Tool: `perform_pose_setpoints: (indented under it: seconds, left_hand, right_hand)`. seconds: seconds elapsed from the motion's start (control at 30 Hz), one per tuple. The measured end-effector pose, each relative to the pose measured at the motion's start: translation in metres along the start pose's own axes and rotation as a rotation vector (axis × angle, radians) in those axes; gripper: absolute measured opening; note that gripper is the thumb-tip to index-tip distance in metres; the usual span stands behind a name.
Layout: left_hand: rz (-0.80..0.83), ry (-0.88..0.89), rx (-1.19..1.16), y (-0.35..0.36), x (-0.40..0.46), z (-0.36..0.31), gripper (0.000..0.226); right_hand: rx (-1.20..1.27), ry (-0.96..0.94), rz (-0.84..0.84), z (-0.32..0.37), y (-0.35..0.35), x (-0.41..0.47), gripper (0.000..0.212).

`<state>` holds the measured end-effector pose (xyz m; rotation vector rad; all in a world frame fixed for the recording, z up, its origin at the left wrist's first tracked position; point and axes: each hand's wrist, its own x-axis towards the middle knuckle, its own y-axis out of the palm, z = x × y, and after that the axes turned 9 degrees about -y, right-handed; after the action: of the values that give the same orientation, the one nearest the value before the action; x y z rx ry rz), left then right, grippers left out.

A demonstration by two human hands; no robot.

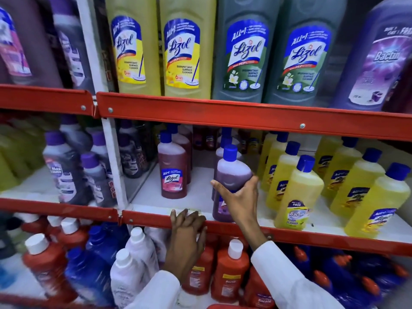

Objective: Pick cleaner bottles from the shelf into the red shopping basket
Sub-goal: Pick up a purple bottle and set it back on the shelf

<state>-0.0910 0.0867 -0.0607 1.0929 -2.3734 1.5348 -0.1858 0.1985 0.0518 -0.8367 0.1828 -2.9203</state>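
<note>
Purple bottle in right hand, left hand on shelf edge

Red-edged white store shelving

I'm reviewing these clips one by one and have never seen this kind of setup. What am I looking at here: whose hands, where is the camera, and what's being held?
There is no machine: a person wears one wide-angle camera on the head, looking forward and down at store shelves. The right hand is wrapped around a purple cleaner bottle with a blue cap, standing on the middle shelf. The left hand holds nothing; its fingers rest on that shelf's red front edge. A maroon Lizol bottle stands to the left of the held one and yellow bottles to the right. A sliver of something red, possibly the basket, shows at the bottom edge.
</note>
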Motion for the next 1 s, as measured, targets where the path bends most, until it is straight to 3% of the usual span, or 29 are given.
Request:
perform_pose_setpoints:
  seconds: [0.27,0.5,0.57,0.7,0.8,0.9,1.0]
  left_hand:
    - [-0.007,0.005,-0.048,0.002,-0.001,0.001,0.022]
    - [-0.004,-0.025,0.016,-0.003,-0.007,-0.006,0.037]
    - [-0.035,-0.015,0.037,-0.005,-0.011,-0.014,0.038]
    - [-0.102,0.106,-0.027,-0.003,-0.016,-0.047,0.035]
    - [-0.085,0.214,-0.080,0.009,-0.016,-0.084,0.034]
    - [-0.023,0.243,-0.076,0.023,-0.013,-0.115,0.035]
    - [0.044,0.226,0.010,0.032,-0.012,-0.131,0.035]
  right_hand:
    - [-0.018,0.001,0.041,-0.009,0.005,0.001,0.095]
    - [-0.052,-0.026,0.107,-0.017,-0.016,-0.009,0.097]
    - [-0.091,-0.067,0.093,-0.027,-0.036,-0.019,0.086]
    - [-0.145,-0.181,-0.094,-0.056,-0.087,-0.037,0.040]
    - [-0.180,-0.173,-0.260,-0.070,-0.117,-0.037,0.030]
    - [-0.236,-0.098,-0.362,-0.077,-0.134,-0.025,0.058]
    - [-0.328,-0.024,-0.290,-0.078,-0.138,-0.004,0.095]
